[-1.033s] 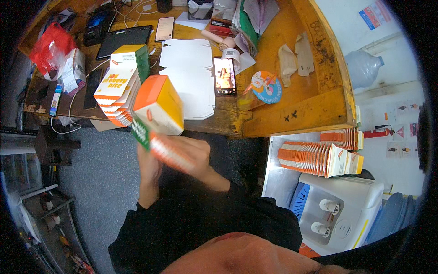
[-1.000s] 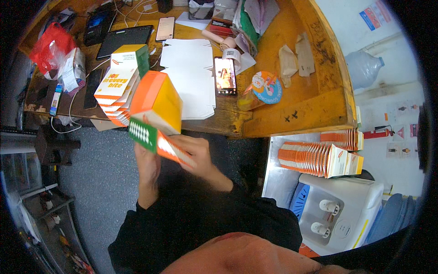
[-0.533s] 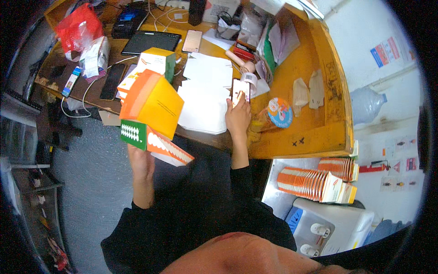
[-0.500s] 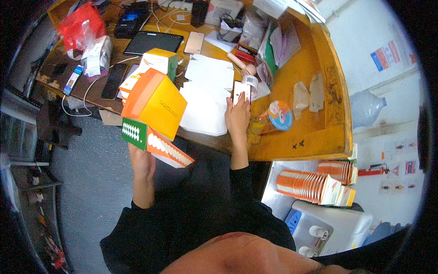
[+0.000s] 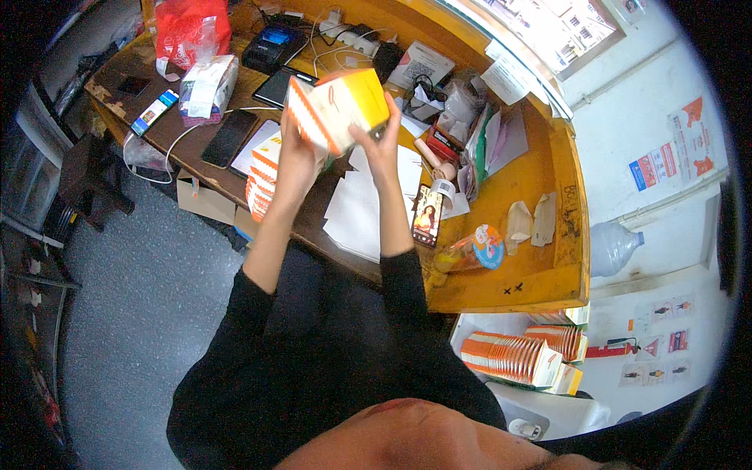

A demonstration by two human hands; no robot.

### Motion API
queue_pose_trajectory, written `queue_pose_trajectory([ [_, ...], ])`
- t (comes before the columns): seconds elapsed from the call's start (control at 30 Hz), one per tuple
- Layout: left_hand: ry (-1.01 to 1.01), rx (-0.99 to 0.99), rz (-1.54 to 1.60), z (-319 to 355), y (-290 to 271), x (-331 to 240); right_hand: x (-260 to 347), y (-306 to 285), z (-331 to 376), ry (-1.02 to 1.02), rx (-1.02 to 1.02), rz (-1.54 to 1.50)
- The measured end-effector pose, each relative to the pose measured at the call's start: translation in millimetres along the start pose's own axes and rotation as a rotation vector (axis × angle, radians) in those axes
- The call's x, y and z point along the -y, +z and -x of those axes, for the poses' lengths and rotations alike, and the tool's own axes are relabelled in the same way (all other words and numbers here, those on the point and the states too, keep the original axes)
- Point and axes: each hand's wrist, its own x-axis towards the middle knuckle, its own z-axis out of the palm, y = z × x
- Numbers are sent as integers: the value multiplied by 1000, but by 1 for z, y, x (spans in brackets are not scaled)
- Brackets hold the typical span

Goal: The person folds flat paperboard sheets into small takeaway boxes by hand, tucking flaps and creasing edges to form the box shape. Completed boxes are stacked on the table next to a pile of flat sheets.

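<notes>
Above the desk, both my hands hold a stack of nested paper cartons (image 5: 345, 110) with white, yellow and orange sides. My left hand (image 5: 298, 153) grips its left end, fingers mostly hidden behind it. My right hand (image 5: 380, 149) is closed round its right end, with the thumb on the near side. Below my left hand, another orange-and-white scalloped carton stack (image 5: 262, 176) stands at the desk's front edge. Flat white carton blanks (image 5: 352, 215) lie beneath my right forearm. Right of that forearm, a phone with a lit screen (image 5: 427, 215) leans by a white roll (image 5: 443, 190).
On the wooden desk (image 5: 540, 274) are a dark phone (image 5: 229, 137), a black tablet (image 5: 283, 88), a plastic-wrapped package (image 5: 208, 90), a red bag (image 5: 192, 35) and cables. More nested cartons (image 5: 509, 359) rest at lower right. A dark stool (image 5: 90, 180) stands left.
My right hand has left the phone and now grips the carton stack. My left hand has risen and moved right over the desk. The phone's screen now shows a picture. The view has shifted.
</notes>
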Motion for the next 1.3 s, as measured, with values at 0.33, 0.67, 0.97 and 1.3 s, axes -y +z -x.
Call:
queue_pose_trajectory([
  [0.33,-509,-49,216,-75,-77,26,-89,10,-33,160,244,352],
  [0.67,-369,119,-825,-26,-129,48,-78,16,0,121,423,568],
  [0.97,2,103,-1562,22,-72,89,-69,27,22,83,416,919],
  [1.3,158,31,-1557,37,-75,111,-88,71,27,-43,205,926],
])
